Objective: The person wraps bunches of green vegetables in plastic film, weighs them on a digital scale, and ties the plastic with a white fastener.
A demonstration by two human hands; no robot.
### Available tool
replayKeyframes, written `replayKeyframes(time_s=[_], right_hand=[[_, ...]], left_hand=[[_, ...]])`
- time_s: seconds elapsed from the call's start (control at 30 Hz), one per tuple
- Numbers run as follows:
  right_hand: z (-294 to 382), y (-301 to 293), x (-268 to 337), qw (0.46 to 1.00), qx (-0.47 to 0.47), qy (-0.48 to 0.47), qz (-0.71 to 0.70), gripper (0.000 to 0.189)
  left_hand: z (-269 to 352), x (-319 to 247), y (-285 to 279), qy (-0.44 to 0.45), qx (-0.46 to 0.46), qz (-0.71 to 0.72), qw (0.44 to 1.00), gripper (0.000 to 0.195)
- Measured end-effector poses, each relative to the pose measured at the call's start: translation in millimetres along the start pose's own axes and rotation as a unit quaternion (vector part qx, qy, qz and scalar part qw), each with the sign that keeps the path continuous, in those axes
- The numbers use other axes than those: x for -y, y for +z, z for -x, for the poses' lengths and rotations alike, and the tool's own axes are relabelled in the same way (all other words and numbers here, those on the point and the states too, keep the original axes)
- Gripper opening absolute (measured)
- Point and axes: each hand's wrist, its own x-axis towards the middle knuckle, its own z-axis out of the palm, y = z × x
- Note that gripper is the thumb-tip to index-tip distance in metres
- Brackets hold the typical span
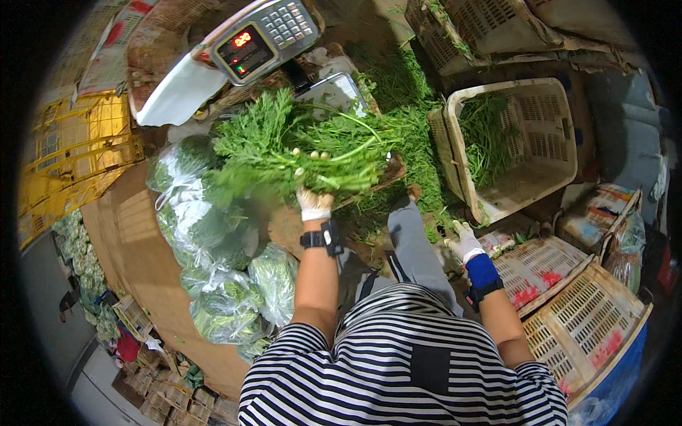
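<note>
My left hand (pixel 314 205), in a pale glove, is closed around a bunch of leafy greens with feathery leaves (pixel 266 128). The leaves point left and the cut stems right; parts of the bunch are motion-blurred. Its gloved fingertips show through the stalks. Behind the bunch stands a digital scale with a lit red display (pixel 246 53) and a metal weighing plate (pixel 338 93), partly covered by greens. My right hand (pixel 464 240), also gloved, hangs low beside my knee, fingers apart, below the near corner of a plastic crate (pixel 474 205). I see nothing in it.
Clear plastic bags of greens (pixel 229 309) are piled at my left. Loose greens (pixel 421 154) cover the floor between scale and crate, and more lie inside the crate. Slatted crates (pixel 581 314) stand at my right. A yellow metal frame (pixel 80 154) is at far left.
</note>
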Motion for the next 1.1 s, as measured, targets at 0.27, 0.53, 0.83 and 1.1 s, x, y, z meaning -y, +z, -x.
replayKeyframes(time_s=[0.27, 0.53, 0.83, 1.1], right_hand=[[-29, 54, -56, 0.962, 0.022, 0.069, -0.265, 0.044], [-31, 90, -57, 0.953, -0.003, 0.054, -0.299, 0.029], [-14, 75, -4, 0.842, -0.049, 0.087, -0.53, 0.023], [-114, -3, -134, 0.722, -0.157, 0.025, -0.673, 0.027]], left_hand=[[-104, 60, -39, -0.157, -0.328, -0.221, 0.905, 0.102], [30, 8, -28, -0.237, -0.228, -0.207, 0.921, 0.043], [35, -52, 7, -0.333, -0.144, -0.493, 0.79, 0.027], [-60, 120, 73, -0.298, -0.034, -0.613, 0.731, 0.02]])
